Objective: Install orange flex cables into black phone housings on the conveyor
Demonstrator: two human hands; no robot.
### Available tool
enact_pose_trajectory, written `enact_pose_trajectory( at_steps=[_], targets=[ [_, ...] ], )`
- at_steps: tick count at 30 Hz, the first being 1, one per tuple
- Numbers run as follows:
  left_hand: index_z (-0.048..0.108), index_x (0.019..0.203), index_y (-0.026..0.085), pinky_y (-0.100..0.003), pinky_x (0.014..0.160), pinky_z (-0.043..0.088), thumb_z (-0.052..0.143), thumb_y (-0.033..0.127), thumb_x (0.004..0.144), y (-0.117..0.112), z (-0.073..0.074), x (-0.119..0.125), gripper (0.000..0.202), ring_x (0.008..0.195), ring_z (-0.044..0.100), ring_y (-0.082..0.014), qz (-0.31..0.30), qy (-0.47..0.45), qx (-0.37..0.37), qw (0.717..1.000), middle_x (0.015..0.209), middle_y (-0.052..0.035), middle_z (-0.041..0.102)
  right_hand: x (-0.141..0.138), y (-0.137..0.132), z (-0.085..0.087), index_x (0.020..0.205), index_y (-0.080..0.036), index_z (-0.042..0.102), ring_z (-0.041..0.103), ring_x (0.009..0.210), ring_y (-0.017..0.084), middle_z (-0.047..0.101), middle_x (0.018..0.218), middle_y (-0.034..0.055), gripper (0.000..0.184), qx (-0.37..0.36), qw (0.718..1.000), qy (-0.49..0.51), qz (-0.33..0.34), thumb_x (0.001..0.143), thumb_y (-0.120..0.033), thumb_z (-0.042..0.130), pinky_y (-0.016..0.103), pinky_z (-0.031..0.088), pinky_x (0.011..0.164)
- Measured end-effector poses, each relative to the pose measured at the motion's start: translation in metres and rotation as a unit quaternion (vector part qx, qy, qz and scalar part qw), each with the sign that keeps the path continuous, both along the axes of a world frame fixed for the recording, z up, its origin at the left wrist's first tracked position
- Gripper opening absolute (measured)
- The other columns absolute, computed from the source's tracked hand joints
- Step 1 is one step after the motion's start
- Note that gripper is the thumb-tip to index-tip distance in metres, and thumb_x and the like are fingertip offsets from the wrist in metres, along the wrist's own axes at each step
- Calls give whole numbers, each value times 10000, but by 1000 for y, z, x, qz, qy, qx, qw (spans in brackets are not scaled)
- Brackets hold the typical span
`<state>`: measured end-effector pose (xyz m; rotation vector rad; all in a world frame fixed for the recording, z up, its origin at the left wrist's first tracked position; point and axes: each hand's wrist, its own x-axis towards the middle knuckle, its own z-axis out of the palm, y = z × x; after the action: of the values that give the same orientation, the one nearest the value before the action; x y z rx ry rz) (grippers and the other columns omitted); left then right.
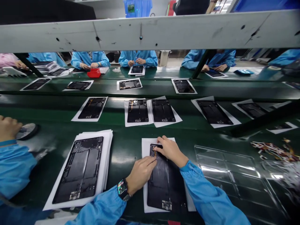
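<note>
An opened black tablet housing (166,181) lies on white paper sheets (146,143) in front of me. My left hand (142,173), with a smartwatch on its wrist, reaches to the housing's upper left edge. Its fingers are closed together, and what they hold, if anything, is hidden. From the right, my right hand (172,151) bends over the top of the housing. Its fingers are pinched beside a small orange flex cable (154,153); I cannot make out what is between them. Left of these, another tablet housing (81,168) rests on a stack of paper.
Clear plastic trays (227,168) lie to the right, with a heap of thin cables (276,150) beyond. Several tablet housings on paper line the green bench (126,147). A grey beam (150,34) crosses above. A co-worker's hand (9,128) is at left; several co-workers sit opposite.
</note>
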<state>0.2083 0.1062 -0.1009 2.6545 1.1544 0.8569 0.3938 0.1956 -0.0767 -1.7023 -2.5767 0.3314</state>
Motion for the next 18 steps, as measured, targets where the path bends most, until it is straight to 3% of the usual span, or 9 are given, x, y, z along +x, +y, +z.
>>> enact_pose_trajectory(
  at_steps=[10, 18],
  targets=[
    [662, 1098, 122, -358, 845, 575, 444, 144, 983, -3, -15, -2, 248, 1065, 640, -226, -31, 69, 10, 997, 1172, -84, 691, 5, 5, -8, 985, -245, 538, 635, 835, 181, 609, 932, -14, 367, -20, 996, 70, -53, 790, -482, 740, 278, 332, 624],
    [676, 1085, 135, -347, 849, 572, 446, 145, 985, -1, -9, 0, 251, 1070, 639, -217, -33, 90, 12, 995, 1152, -90, 699, 7, 3, -5, 1008, -246, 542, 641, 850, 194, 627, 944, -1, 382, -23, 995, 73, -57, 792, -494, 736, 286, 328, 610]
  ],
)
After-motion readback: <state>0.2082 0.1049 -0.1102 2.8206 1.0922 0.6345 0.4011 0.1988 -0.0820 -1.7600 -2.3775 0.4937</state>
